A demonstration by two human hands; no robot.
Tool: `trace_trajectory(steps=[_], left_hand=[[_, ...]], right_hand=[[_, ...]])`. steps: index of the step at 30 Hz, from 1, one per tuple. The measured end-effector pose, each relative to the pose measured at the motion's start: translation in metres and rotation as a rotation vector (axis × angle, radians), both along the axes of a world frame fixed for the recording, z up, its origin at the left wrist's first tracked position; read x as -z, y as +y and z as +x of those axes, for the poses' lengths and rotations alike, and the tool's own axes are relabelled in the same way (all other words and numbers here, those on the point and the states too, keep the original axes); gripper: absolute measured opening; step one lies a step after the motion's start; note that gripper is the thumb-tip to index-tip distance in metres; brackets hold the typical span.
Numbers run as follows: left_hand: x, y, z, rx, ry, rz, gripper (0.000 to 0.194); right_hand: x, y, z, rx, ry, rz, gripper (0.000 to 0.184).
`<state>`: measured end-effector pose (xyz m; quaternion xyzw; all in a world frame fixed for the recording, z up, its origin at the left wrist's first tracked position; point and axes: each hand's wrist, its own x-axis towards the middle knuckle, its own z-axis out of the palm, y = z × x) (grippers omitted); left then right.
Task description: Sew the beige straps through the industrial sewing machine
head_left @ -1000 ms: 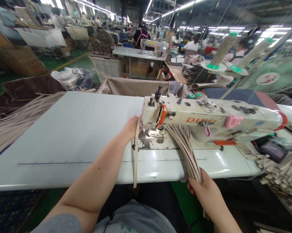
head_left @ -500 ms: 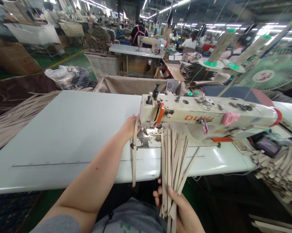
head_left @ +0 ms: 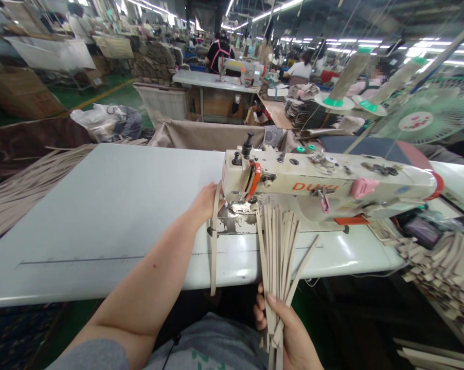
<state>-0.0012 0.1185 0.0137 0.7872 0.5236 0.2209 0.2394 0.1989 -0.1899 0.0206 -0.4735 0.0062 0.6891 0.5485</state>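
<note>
My right hand [head_left: 288, 321] is closed around a bundle of narrow beige fabric strips [head_left: 280, 257] below the table's front edge. The strips fan upward over the edge, their far ends close to the sewing machine's needle plate [head_left: 242, 207]. Left of the needle area, my left hand [head_left: 209, 201] is closed on a single beige strip [head_left: 214, 252], which hangs down across the table edge. Its fingertips are partly hidden by that strip and by the head of the white sewing machine [head_left: 270, 174].
A white worktable [head_left: 139, 200] with a printed ruler line extends left. Long strips [head_left: 35, 180] lie at its left side. More strips [head_left: 448, 272] are piled at right, near a fan [head_left: 417, 122] and thread cones [head_left: 345, 79]. A fabric-lined bin [head_left: 212, 136] stands behind.
My right hand has shifted slightly right, its fingers closing more around the bundle. The strips' upper ends have spread a little. My left hand stays where it was.
</note>
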Motion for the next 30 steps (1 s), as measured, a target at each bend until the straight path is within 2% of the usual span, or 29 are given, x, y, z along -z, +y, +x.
trace_trajectory(steps=[6,10,14,18,21,25,30], left_hand=[[0.005,0.002,-0.002,0.005,-0.016,0.018,0.029],[0.006,0.003,-0.002,0.013,-0.019,0.037,0.027],[0.004,0.003,-0.001,0.005,-0.015,0.031,0.025],[0.003,0.002,0.000,0.006,-0.018,0.020,0.027],[0.005,0.002,0.000,0.000,-0.032,0.000,0.029],[0.009,0.003,0.000,-0.018,-0.036,0.008,0.030],[0.007,0.002,0.000,-0.038,-0.042,-0.001,0.027]], right_hand=[[0.002,-0.004,-0.002,-0.060,-0.158,0.015,0.048],[0.003,-0.003,-0.006,-0.037,-0.231,0.010,0.051],[0.008,-0.001,-0.007,0.012,-0.242,-0.030,0.052],[0.011,-0.005,-0.004,0.051,-0.217,0.012,0.049],[0.014,-0.010,-0.001,-0.006,-0.177,0.062,0.042],[0.017,-0.013,-0.002,-0.120,-0.262,0.031,0.046],[0.013,-0.017,-0.005,-0.069,-0.251,0.029,0.047]])
